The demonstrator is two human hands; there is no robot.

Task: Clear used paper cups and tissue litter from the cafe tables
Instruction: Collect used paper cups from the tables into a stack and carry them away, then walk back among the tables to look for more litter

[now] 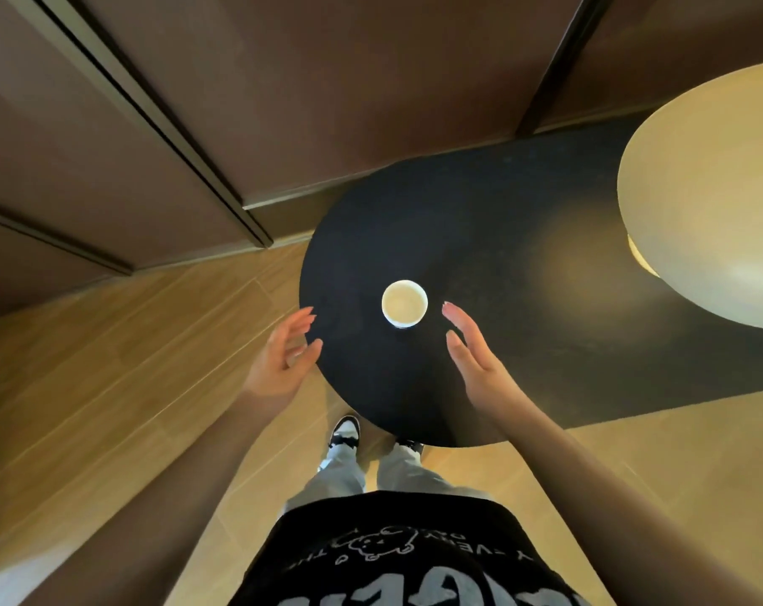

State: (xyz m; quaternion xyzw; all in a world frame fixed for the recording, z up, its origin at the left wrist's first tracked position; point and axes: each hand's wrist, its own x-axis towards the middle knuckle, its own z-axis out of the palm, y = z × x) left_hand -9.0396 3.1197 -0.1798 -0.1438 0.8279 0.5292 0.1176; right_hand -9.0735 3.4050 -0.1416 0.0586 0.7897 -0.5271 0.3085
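Observation:
A white paper cup stands upright on a black oval cafe table, near its left end. My right hand is over the table just right of the cup, fingers straight, a short gap from it. At the table's left edge my left hand hovers with relaxed, spread fingers and holds nothing. No tissue litter shows on the table.
A large cream lamp shade hangs over the table's right part. Brown wall panels stand behind and to the left. Wooden flooring lies around the table, and my feet stand at its near edge.

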